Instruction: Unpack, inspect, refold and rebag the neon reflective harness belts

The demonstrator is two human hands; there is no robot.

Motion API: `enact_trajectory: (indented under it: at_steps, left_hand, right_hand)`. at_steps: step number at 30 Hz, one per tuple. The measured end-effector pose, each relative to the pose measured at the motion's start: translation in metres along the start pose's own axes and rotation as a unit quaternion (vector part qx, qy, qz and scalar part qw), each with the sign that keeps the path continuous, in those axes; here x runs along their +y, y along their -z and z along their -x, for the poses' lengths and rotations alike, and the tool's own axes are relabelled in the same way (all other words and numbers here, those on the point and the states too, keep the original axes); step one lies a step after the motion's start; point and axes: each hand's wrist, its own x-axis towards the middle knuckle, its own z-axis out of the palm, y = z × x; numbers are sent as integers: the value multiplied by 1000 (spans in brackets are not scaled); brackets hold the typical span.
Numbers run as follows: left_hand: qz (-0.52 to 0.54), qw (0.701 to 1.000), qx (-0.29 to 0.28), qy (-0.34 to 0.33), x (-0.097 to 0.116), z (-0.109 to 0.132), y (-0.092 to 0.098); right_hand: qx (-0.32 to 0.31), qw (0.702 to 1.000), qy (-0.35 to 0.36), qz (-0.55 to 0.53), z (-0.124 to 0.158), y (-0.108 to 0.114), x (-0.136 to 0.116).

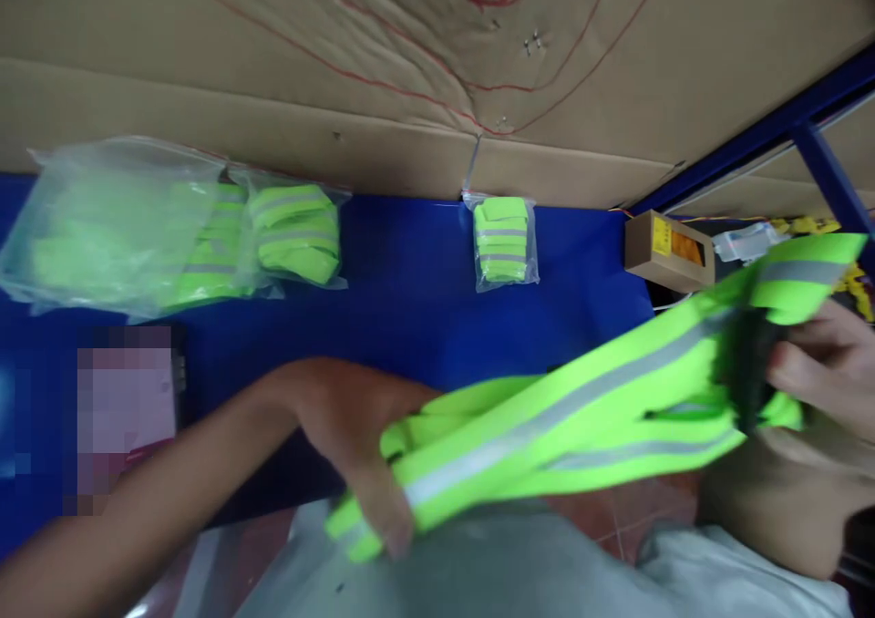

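A neon yellow-green reflective strap (547,422) with grey stripes stretches between my two hands, above my lap. My left hand (362,436) is wrapped round its lower left end, the thumb lying over the stripe. At the upper right my right hand (820,372) grips the other end beside a black plastic buckle (748,363). The strap is layered, with several lengths running side by side. Blur hides the buckle's details and some of my right fingers.
On the blue table (410,299) lie clear bags of folded neon straps: a large bag (123,235), a smaller bag (297,235) and a single bag (504,240). A cardboard box (666,252) stands right. Cardboard (383,98) lines the back; a blue metal frame (766,126) rises at right.
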Motion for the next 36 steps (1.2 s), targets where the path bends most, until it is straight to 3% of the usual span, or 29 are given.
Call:
enact_trajectory:
  at_steps: [1, 2, 4, 5, 8, 11, 14, 17, 18, 20, 22, 24, 26, 28, 31, 33, 36]
  left_hand:
    - [-51, 998, 28, 22, 2, 4, 8]
    - [-101, 989, 103, 42, 3, 6, 16]
    - [-213, 943, 245, 78, 5, 5, 32]
    - [-266, 915, 288, 93, 5, 3, 39]
    - [-395, 843, 339, 135, -1, -3, 55]
    - [-489, 771, 363, 187, -16, -1, 61]
    - [-570, 687, 412, 185, -30, 9, 50]
    - [-637, 587, 493, 79, -27, 2, 15]
    - [-639, 576, 509, 29, -22, -10, 0]
    - [-644, 601, 468, -75, -6, -49, -27]
    - [-631, 623, 436, -156, 7, -100, -42]
    - [-603, 651, 439, -140, 10, -148, -41]
    - [-586, 670, 447, -90, 3, -179, -29]
    - [-588, 668, 449, -78, -11, -190, -17]
    - [-601, 651, 456, -86, -27, -184, -10]
    - [-605, 644, 461, -78, -31, -178, -11]
    - [-606, 643, 464, -65, -30, -177, -15]
  right_hand:
    - [20, 999, -21, -19, -3, -6, 14]
    - [40, 997, -46, -46, -7, -12, 31]
    - [41, 991, -109, -68, -17, -26, 68]
    - [51, 988, -126, -69, -22, -31, 88]
    - [71, 989, -133, -7, -32, -39, 142]
    - [83, 987, -128, 46, -33, -34, 177]
    - [89, 985, -136, 51, -29, -27, 190]
    - [91, 985, -139, 47, -26, -24, 192]
    - [91, 985, -138, 44, -26, -25, 191]
    - [86, 986, -137, 38, -27, -26, 189]
    - [76, 987, -141, 32, -28, -26, 186]
    - [63, 987, -148, 29, -29, -25, 184]
    - [46, 986, -156, 29, -30, -22, 184]
    - [25, 986, -164, 31, -32, -18, 184]
    - [-10, 986, -146, 80, -34, -16, 180]
    - [-8, 978, -105, 180, -34, -20, 173]
    - [31, 932, -22, 360, -30, -35, 157]
